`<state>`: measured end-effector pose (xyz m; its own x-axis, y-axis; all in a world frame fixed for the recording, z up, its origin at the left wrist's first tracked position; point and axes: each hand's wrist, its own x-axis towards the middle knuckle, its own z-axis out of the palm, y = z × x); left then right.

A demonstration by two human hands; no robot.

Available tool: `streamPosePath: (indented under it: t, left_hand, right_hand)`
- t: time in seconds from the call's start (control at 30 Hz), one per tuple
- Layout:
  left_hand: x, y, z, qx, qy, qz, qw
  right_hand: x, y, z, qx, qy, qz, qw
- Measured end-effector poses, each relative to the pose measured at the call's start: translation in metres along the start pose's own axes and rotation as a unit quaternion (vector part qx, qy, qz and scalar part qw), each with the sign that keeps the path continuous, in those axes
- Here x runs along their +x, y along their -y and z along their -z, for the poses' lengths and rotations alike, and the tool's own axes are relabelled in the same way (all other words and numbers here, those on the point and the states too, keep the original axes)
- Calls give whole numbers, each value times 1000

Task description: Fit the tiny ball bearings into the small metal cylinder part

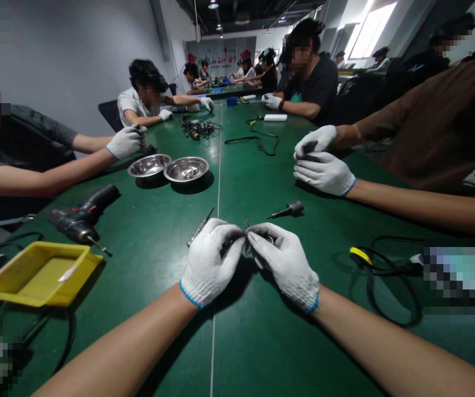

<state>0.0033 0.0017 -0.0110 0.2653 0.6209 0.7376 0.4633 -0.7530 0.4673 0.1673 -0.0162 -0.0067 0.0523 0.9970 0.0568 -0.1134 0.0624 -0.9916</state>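
Note:
In white gloves with blue cuffs, my left hand (212, 256) and my right hand (285, 259) meet above the green table. Both are closed, with thumbs and fingertips pinched on a small metal part (246, 225). Its coiled-looking tip pokes up between the fingers, and the gloves cover most of the rest. A thin pointed tool (200, 227) lies just behind my left hand, partly covered by it. Beyond my right hand rests a dark tool with a thick round end and a narrow shaft (289, 209).
At left are a yellow bin (41, 273) and a power drill (82, 215). Two steel bowls (186, 170) stand further back, near a tangle of dark parts (200, 128). A looped black cable (394, 298) lies at right. Gloved co-workers sit on both sides, one's hands (324, 165) close by at right.

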Motion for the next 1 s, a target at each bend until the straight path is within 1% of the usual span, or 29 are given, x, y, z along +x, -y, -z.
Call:
streamPosePath:
  t: [0.33, 0.6, 0.83, 1.0]
  left_hand:
    - [-1, 0, 0, -3, 1, -1, 1000]
    - [0, 0, 2, -6, 10, -5, 1000]
    - [-1, 0, 3, -2, 23, -11, 1000]
    - [-1, 0, 2, 0, 22, -17, 1000]
  right_hand:
    - [0, -4, 1, -12, 4, 8, 1000]
    - [-1, 0, 0, -42, 6, 30, 999]
    - [-1, -3, 1, -65, 6, 69, 996]
    - [0, -4, 2, -82, 13, 83, 993]
